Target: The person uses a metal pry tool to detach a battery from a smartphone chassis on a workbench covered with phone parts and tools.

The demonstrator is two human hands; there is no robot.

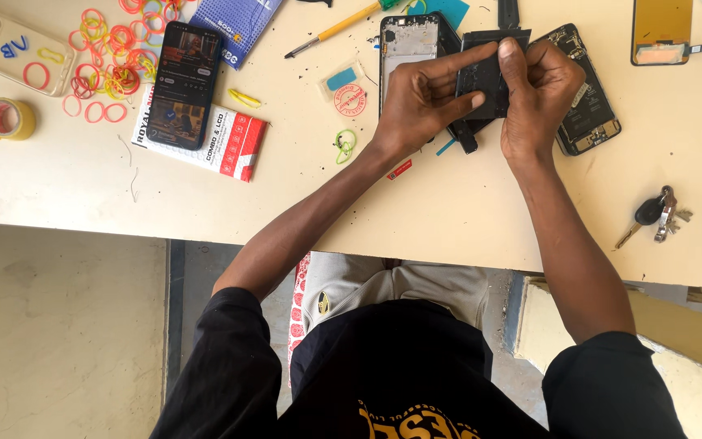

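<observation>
Two bare hands meet over one flat black rectangular phone panel [483,80], held just above the cream-coloured worktable [448,203] at its far middle. Left hand [420,97]: fingers extended and closed across the panel's face and left edge, thumb beneath. Right hand [539,89]: thumb pressed on the panel's upper right corner, remaining fingers curled behind it. Both hands have firm hold of the same piece.

Handling, by judgement: thin, light and stiff, likely brittle if flexed; best gripped along the edges and corners, away from the middle.

Adjacent items:
- opened phone frame with pale inner plate [406,45], just left of the panel, partly under the left hand
- opened black phone body showing circuitry [587,106], touching the right hand's far side
- working black smartphone with lit screen [183,81], resting on a red and white carton [233,146]
- scattered red, pink and yellow rubber bands [99,49]
- roll of yellow tape [8,119]
- bunch of keys with black fob [656,215], near the right edge
- yellow-handled screwdriver [335,28]
</observation>
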